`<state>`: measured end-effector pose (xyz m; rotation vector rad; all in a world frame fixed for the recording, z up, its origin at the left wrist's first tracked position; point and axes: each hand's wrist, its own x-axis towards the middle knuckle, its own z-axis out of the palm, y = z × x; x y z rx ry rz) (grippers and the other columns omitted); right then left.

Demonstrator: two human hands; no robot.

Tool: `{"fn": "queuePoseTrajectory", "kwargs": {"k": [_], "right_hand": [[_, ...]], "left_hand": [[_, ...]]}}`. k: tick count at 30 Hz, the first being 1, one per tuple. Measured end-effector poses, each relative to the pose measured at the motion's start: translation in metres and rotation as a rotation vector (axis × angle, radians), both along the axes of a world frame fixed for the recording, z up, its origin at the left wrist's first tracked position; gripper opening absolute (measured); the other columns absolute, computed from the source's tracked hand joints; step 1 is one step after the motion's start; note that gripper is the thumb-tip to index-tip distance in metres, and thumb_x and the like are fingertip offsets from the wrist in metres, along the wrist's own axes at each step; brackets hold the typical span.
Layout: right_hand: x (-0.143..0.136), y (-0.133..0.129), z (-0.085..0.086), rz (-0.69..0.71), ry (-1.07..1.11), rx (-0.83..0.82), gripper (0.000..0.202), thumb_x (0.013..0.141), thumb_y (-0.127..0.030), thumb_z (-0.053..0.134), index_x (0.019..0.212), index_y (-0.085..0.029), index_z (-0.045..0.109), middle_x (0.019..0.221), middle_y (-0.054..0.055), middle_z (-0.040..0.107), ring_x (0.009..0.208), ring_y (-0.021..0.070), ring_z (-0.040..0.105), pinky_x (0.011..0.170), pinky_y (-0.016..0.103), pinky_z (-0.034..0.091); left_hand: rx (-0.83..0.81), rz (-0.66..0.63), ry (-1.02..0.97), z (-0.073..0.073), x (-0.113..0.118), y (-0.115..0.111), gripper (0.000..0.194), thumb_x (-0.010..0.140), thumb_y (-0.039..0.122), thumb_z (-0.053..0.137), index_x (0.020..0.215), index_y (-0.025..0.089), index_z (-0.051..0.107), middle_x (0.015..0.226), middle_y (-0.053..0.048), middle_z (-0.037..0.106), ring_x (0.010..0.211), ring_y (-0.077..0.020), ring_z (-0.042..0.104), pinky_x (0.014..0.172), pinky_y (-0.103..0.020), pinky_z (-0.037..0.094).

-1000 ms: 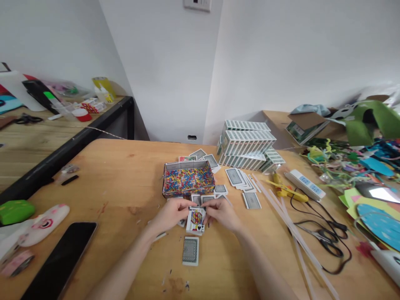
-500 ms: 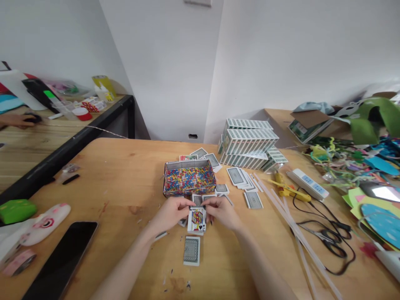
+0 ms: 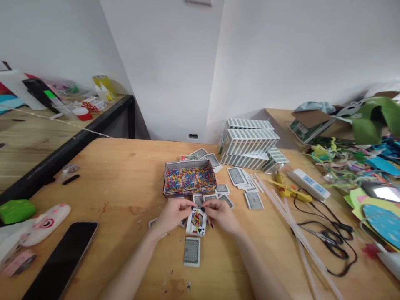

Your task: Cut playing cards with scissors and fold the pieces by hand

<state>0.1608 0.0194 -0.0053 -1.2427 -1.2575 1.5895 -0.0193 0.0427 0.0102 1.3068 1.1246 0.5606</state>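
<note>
Between my two hands is a face-up playing card [image 3: 196, 222] with a spade figure on it. My left hand [image 3: 177, 214] pinches its upper left corner, and my right hand [image 3: 221, 214] pinches the upper right. Just below it, a face-down card [image 3: 191, 251] lies on the table. Behind my hands stands an open box [image 3: 189, 177] with a colourful lining and card-covered sides. More face-down cards [image 3: 222, 189] lie against the front of the box and partly under my fingers.
Striped card boxes [image 3: 251, 141] are stacked at the back right, with loose cards [image 3: 240, 178] before them. Glue sticks [image 3: 293, 225], a yellow glue gun [image 3: 286, 187], scissors [image 3: 331, 241] and a power strip [image 3: 309, 184] lie right. A phone [image 3: 62, 258] lies left.
The held card has tilted slightly, its lower edge a little lower and to the left. Another person's hand has left the side table at the far left, and the string there has shifted.
</note>
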Motion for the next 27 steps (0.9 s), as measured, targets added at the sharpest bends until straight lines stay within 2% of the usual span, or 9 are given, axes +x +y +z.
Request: {"fn": "queuePoseTrajectory", "kwargs": {"k": [5, 12, 16, 20, 24, 27], "right_hand": [[0.006, 0.000, -0.003, 0.001, 0.120, -0.021, 0.022, 0.072, -0.030, 0.057, 0.084, -0.012, 0.062, 0.045, -0.005, 0.054, 0.036, 0.0071, 0.044, 0.039, 0.019, 0.037], [-0.001, 0.001, -0.008, -0.133, 0.094, 0.073, 0.027, 0.069, -0.035, 0.066, 0.087, -0.016, 0.063, 0.053, -0.004, 0.054, 0.041, 0.0080, 0.045, 0.040, 0.020, 0.038], [-0.007, -0.001, -0.012, -0.217, 0.037, 0.098, 0.028, 0.070, -0.040, 0.064, 0.082, -0.015, 0.064, 0.047, -0.004, 0.053, 0.039, 0.0097, 0.046, 0.038, 0.021, 0.038], [-0.011, -0.002, -0.010, -0.221, 0.022, 0.090, 0.029, 0.075, -0.043, 0.058, 0.076, -0.015, 0.061, 0.039, -0.006, 0.047, 0.033, 0.0088, 0.041, 0.033, 0.020, 0.031], [-0.012, -0.003, -0.006, -0.203, 0.025, 0.080, 0.030, 0.077, -0.045, 0.056, 0.071, -0.016, 0.056, 0.038, -0.008, 0.041, 0.030, 0.0064, 0.035, 0.031, 0.018, 0.024], [-0.014, -0.002, -0.006, -0.221, 0.041, 0.082, 0.030, 0.076, -0.046, 0.057, 0.070, -0.017, 0.054, 0.041, -0.008, 0.042, 0.032, 0.0061, 0.035, 0.032, 0.018, 0.025]], "left_hand": [[-0.054, 0.013, -0.104, -0.007, -0.006, 0.000, 0.030, 0.072, 0.022, 0.053, 0.097, 0.012, 0.066, 0.080, -0.005, 0.070, 0.070, -0.0163, 0.065, 0.064, -0.027, 0.051], [0.156, 0.103, -0.113, -0.012, 0.000, -0.002, 0.025, 0.071, 0.023, 0.058, 0.094, 0.014, 0.064, 0.088, -0.006, 0.071, 0.079, -0.0176, 0.065, 0.072, -0.028, 0.050], [0.252, 0.156, -0.012, -0.011, 0.001, -0.002, 0.020, 0.074, 0.027, 0.056, 0.085, 0.015, 0.067, 0.082, -0.005, 0.071, 0.074, -0.0173, 0.064, 0.067, -0.026, 0.050], [0.341, 0.159, 0.069, -0.011, 0.002, -0.002, 0.021, 0.077, 0.031, 0.053, 0.079, 0.016, 0.067, 0.075, -0.003, 0.069, 0.067, -0.0154, 0.061, 0.061, -0.023, 0.048], [0.344, 0.164, 0.073, -0.016, 0.007, -0.002, 0.023, 0.079, 0.034, 0.050, 0.077, 0.014, 0.063, 0.067, -0.001, 0.064, 0.060, -0.0136, 0.057, 0.054, -0.021, 0.044], [0.307, 0.201, 0.051, -0.016, 0.011, -0.002, 0.023, 0.079, 0.034, 0.050, 0.075, 0.015, 0.061, 0.065, -0.002, 0.063, 0.059, -0.0138, 0.057, 0.051, -0.020, 0.043]]}}
